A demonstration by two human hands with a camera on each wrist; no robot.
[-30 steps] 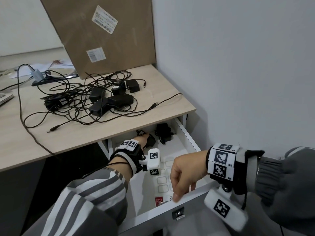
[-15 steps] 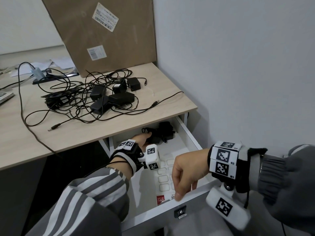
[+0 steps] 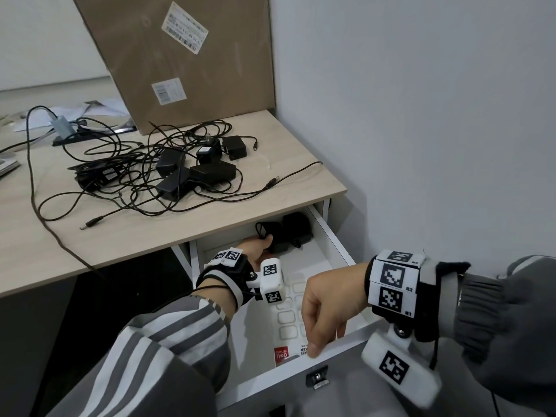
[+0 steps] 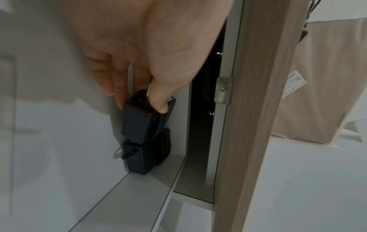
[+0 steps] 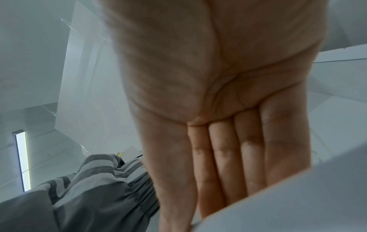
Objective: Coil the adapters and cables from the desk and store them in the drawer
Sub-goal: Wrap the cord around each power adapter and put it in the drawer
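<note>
The white drawer [image 3: 334, 239] under the desk [image 3: 144, 239] stands pulled out. My left hand [image 3: 258, 245] reaches to its back, thumb and fingers pinching a black adapter [image 3: 275, 236] with its cable coiled round it. In the left wrist view, that adapter [image 4: 139, 124] sits in my left hand [image 4: 141, 105] against a second coiled adapter [image 4: 147, 155] in the back corner. My right hand [image 3: 325, 308] rests on the drawer front [image 3: 270, 375], thumb on its top edge. Its straight fingers [image 5: 228, 157] hang inside. A tangled pile of black adapters and cables [image 3: 180, 171] lies on the desk.
A large cardboard box [image 3: 186, 61] leans at the back of the desk. The wall [image 3: 421, 145] runs close along the drawer's right side. A white sheet with a red label [image 3: 282, 355] lies on the drawer floor. One long cable [image 3: 54, 236] hangs over the desk's front edge.
My left hand has carried the coiled adapter deeper into the drawer, up against the adapter in the back corner. My right hand has stayed on the drawer front.
</note>
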